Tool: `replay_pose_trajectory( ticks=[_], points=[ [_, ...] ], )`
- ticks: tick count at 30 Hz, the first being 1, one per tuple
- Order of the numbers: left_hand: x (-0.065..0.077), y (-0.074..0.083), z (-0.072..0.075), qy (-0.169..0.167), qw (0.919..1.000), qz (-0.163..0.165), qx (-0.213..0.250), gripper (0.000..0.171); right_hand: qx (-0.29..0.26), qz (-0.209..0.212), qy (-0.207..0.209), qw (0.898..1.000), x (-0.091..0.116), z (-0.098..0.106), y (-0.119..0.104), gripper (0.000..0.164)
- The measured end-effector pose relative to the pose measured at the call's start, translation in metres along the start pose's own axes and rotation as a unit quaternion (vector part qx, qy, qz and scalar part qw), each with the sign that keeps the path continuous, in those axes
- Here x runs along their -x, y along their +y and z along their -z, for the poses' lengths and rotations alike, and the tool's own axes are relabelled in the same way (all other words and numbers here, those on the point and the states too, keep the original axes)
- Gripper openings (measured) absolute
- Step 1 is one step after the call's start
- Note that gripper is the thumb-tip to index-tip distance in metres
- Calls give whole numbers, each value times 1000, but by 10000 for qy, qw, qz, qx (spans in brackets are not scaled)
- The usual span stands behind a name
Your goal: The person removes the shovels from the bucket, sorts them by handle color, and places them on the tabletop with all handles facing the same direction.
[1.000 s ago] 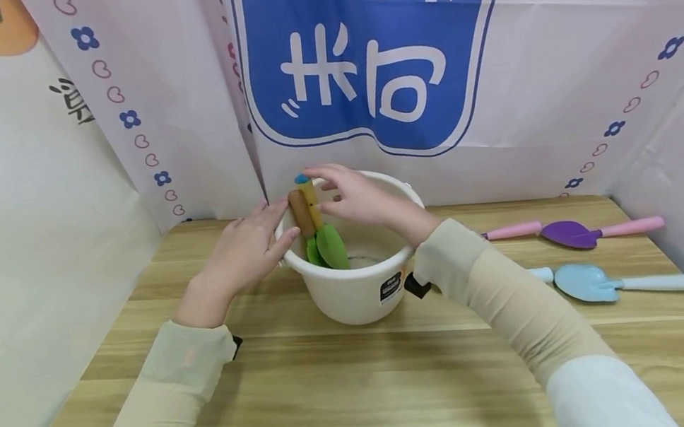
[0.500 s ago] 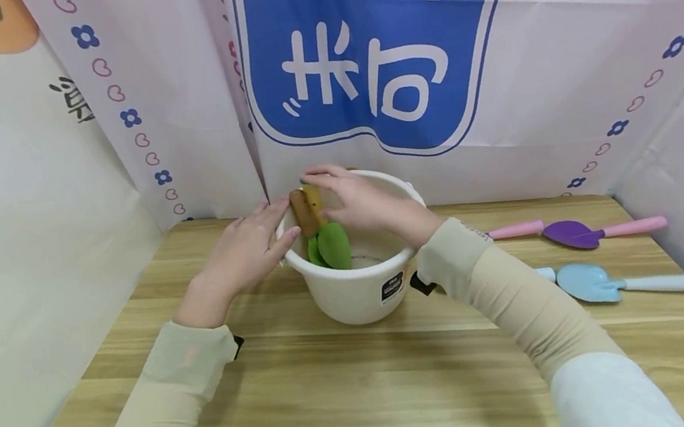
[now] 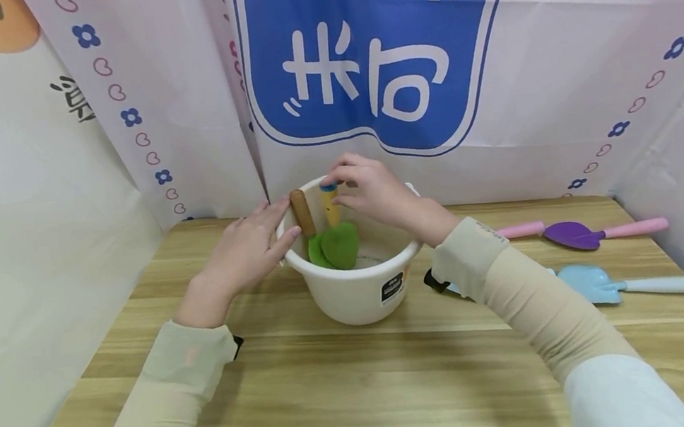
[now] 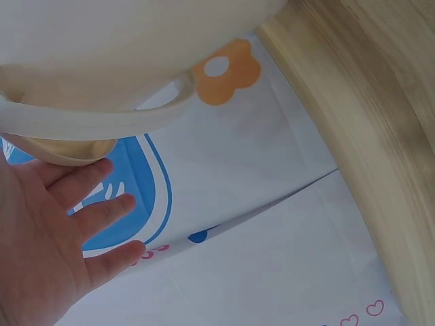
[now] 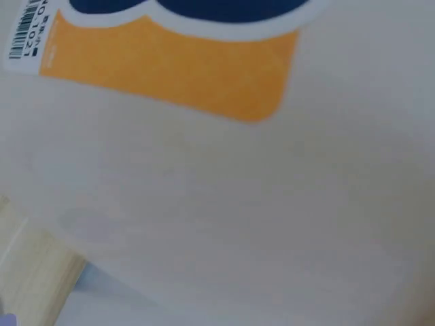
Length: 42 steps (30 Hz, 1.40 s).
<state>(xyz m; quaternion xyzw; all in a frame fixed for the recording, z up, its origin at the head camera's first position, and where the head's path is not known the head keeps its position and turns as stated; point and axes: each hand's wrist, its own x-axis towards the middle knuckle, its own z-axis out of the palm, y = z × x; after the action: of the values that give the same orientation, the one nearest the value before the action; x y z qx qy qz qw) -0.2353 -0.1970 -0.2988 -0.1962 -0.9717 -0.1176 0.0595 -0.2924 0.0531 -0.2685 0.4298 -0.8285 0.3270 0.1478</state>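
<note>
A white bucket [image 3: 352, 298] stands on the wooden table. My left hand [image 3: 250, 246] rests at its left rim, fingers straight; in the left wrist view the left hand [image 4: 54, 238] has its fingers spread beside the bucket's handle [image 4: 102, 122]. Inside the bucket, a green toy trowel with a brown handle [image 3: 302, 213] leans on the left wall. Beside it is a second green trowel with a yellow handle [image 3: 331, 207] and blue end, which my right hand [image 3: 374, 192] pinches near the top. The two green blades overlap. The right wrist view holds mostly the bucket's labelled wall [image 5: 204, 204].
On the table's right side lie a purple trowel with a pink handle [image 3: 575, 235] and a light blue shovel [image 3: 587, 283]. Another pink handle [image 3: 520, 231] is partly hidden behind my right sleeve. A printed cloth [image 3: 503, 172] hangs close behind the bucket.
My right hand has moved a little to the right with the yellow-handled trowel, whose handle now stands apart from the brown one. The left hand has stayed at the rim.
</note>
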Motion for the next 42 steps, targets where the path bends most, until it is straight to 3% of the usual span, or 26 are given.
replay_pose_trajectory(
  ticks=[3, 8, 23, 33, 39, 42],
  points=[
    [0, 0, 0, -11, 10000, 16, 18, 68, -318, 84, 178, 9993, 3, 1, 1, 17],
    [1, 0, 0, 8, 10000, -3, 46, 68, -761, -149, 112, 9969, 7, -1, 2, 18],
    [1, 1, 0, -10, 10000, -9, 77, 68, -1062, -353, -102, 9937, 14, -4, -3, 20],
    [2, 2, 0, -15, 9999, -27, 123, 67, -1583, -933, -647, 9808, 14, -2, -2, 27],
    [2, 1, 1, 12, 10000, -20, 95, 67, -1408, -1052, -299, 9840, 17, 0, 3, 27],
    [1, 1, 0, 9, 10000, -17, 94, 67, -1566, -1119, -46, 9813, 20, 4, 4, 29]
  ],
)
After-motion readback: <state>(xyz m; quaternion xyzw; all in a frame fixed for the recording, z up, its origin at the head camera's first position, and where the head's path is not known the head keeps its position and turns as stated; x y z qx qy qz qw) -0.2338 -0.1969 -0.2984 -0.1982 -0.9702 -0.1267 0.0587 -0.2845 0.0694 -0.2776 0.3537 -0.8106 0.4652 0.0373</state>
